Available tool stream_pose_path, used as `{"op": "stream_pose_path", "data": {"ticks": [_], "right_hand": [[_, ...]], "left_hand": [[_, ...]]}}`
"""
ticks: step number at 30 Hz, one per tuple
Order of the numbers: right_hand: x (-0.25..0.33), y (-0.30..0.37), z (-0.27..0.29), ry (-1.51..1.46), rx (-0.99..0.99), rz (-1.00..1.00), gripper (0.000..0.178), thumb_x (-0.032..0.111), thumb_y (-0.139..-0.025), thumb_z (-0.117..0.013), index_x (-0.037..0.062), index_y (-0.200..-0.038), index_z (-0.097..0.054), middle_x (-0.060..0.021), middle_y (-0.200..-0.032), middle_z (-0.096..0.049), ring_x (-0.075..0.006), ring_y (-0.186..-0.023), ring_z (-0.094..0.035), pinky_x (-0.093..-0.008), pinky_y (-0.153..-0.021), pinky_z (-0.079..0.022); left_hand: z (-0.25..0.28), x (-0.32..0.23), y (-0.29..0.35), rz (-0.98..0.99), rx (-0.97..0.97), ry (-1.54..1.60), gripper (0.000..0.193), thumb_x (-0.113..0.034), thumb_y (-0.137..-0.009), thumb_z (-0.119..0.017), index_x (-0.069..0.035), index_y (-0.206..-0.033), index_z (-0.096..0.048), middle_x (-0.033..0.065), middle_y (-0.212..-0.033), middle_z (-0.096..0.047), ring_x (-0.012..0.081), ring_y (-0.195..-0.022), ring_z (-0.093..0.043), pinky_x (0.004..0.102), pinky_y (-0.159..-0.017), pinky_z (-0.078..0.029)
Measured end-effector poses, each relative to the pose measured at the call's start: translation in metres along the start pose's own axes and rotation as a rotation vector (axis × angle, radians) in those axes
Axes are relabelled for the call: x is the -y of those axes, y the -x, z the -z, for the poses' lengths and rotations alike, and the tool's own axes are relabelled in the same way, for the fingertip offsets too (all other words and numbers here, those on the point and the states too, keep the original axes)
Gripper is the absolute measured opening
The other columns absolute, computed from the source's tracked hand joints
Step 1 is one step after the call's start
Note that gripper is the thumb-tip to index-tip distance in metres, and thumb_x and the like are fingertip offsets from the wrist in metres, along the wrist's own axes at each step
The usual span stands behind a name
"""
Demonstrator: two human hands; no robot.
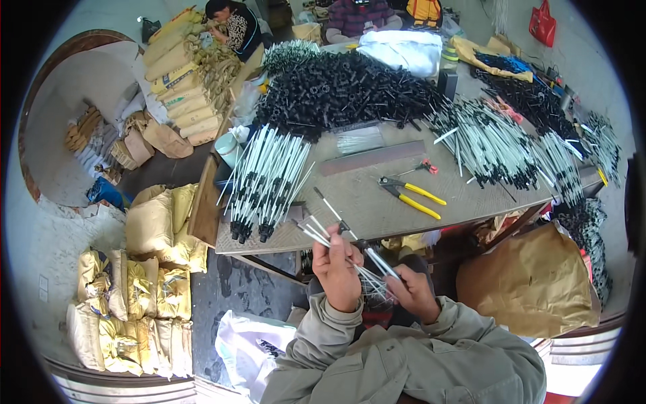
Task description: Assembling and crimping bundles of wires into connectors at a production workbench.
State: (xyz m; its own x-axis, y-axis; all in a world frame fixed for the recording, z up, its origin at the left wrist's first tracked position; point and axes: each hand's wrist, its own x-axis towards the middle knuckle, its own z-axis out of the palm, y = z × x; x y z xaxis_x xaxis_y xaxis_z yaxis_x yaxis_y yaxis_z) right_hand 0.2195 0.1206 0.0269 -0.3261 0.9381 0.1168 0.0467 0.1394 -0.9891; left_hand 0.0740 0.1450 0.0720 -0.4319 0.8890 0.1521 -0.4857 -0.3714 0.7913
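Note:
Just off the table's front edge, my left hand (338, 273) is closed round a few thin white rods (313, 230) that fan out past the fingers. My right hand (413, 293) pinches a thicker white rod with a black fitting (363, 245) at its upper end. A thin rod with a dark tip (328, 203) runs up and left from near that fitting; which hand bears it I cannot tell. Beyond my hands lie yellow-handled pliers (412, 196) on the tabletop (363, 176). To the left is a bundle of white rods with black ends (268, 178).
A large heap of black plastic parts (350, 87) covers the table's far side. More white rods (488, 141) lie at the right, near a flat metal bar (373, 158). Stacked sacks (134, 310) stand on the left floor; brown paper (528, 279) is at right. Two people sit beyond.

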Motion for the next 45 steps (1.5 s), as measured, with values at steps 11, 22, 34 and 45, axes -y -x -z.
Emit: {"op": "stream_pose_path", "data": {"ticks": [11,22,34,45], "right_hand": [[-0.008,-0.164,0.212,1.219,-0.768,0.327,0.027,0.031,-0.08,-0.061,0.0048,-0.082,-0.056,-0.0127,-0.076,-0.06,-0.0318,-0.066,-0.058,-0.0393,-0.056,-0.047],[-0.019,-0.2,0.273,1.267,-0.803,0.111,0.015,0.023,-0.08,-0.051,0.0094,-0.081,-0.058,-0.0156,-0.073,-0.061,-0.0362,-0.068,-0.058,-0.0458,-0.057,-0.044],[0.038,-0.078,0.173,0.804,-0.904,0.621,0.005,0.0,-0.083,-0.052,-0.0015,-0.087,-0.05,-0.0137,-0.073,-0.05,-0.0222,-0.064,-0.049,-0.0294,-0.059,-0.041],[0.082,0.026,0.194,0.42,-1.558,1.022,0.015,0.013,-0.094,-0.038,0.0022,-0.097,-0.047,-0.0069,-0.078,-0.054,-0.0155,-0.077,-0.055,-0.0259,-0.074,-0.044]], "left_hand": [[0.013,-0.032,0.018,0.191,0.417,0.312,0.024,-0.017,-0.096,-0.035,0.001,-0.106,-0.045,0.0214,-0.093,-0.061,0.031,-0.092,-0.061,0.0431,-0.085,-0.048],[0.012,-0.017,0.029,0.366,0.477,0.066,0.03,-0.027,-0.096,-0.033,-0.001,-0.096,-0.047,0.0197,-0.082,-0.06,0.0291,-0.08,-0.061,0.0398,-0.074,-0.048],[0.005,0.011,0.02,0.373,0.233,-0.066,0.032,-0.029,-0.095,-0.037,0.0,-0.096,-0.05,0.0173,-0.099,-0.059,0.0239,-0.084,-0.061,0.0314,-0.072,-0.051],[-0.006,0.038,0.033,0.487,0.356,-0.036,0.032,-0.028,-0.095,-0.038,0.0,-0.095,-0.052,0.018,-0.099,-0.06,0.0252,-0.087,-0.061,0.0332,-0.076,-0.05]]}}
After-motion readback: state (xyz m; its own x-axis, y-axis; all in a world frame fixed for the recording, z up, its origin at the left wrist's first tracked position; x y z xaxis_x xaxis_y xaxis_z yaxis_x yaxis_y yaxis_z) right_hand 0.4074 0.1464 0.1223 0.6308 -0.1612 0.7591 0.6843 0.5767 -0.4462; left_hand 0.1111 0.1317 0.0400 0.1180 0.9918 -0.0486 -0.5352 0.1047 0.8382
